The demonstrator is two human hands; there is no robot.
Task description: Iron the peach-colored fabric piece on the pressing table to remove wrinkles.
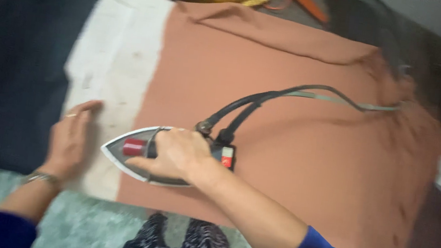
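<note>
While the right hand (177,155) grips an iron (132,155) on orange cloth (295,155), the left hand (68,142) lies flat.

1. The iron (135,155) has a bright metal soleplate with a smooth, slightly shiny edge; its knob looks like glossy red plastic, and the handle under the right hand (174,155) looks dark and matt.
2. The cord (268,99) on the iron has a smooth black rubbery or plastic sheath with a dull sheen.
3. The terracotta cloth (307,146) is woven fabric, matt and smooth, with soft folds at the far edge.
4. The white padding (112,66) beneath is matt cloth, a little rough and stained.
5. The dark blue cloth (12,65) beside it is matt fabric.
6. The left hand (68,142) wears a shiny metal bracelet (41,177) and lies on the padding.
7. The floor (82,225) looks like mottled greenish stone, fairly smooth.
</note>
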